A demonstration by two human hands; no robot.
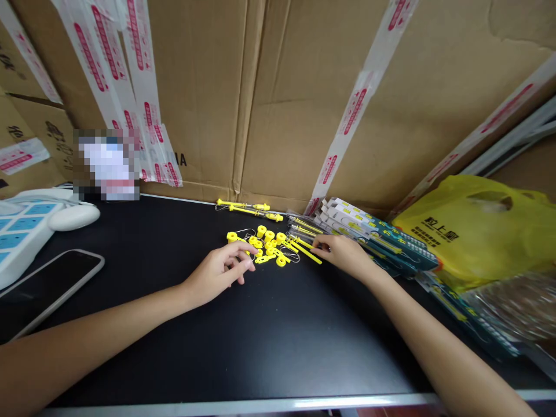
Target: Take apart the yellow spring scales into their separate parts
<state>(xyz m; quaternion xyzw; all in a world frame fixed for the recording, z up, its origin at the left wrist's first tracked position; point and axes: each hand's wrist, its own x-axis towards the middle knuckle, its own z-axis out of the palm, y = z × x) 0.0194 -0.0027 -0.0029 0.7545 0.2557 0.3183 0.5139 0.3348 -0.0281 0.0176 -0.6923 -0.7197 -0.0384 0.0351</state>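
A loose pile of small yellow plastic parts (269, 236), some like caps or rings, lies mid-table with thin wire loops among them. At its left edge is my left hand (217, 267), fingers loosely bent and apart; nothing shows in its grasp. My right hand (343, 255) is at the pile's right side, thumb and fingers pinched at the end of a thin yellow stick (304, 243). The fingertips are partly hidden. Behind the pile lie two long yellow rod-like pieces with metal wire (249, 209).
Several printed boxes (369, 229) are stacked at right, beside a yellow plastic bag (473, 226) and clear wrapping (516, 304). To the left are a phone (47, 289), a power strip (30, 231) and a white mouse-like object (73, 218). Taped cardboard (200, 87) walls the back.
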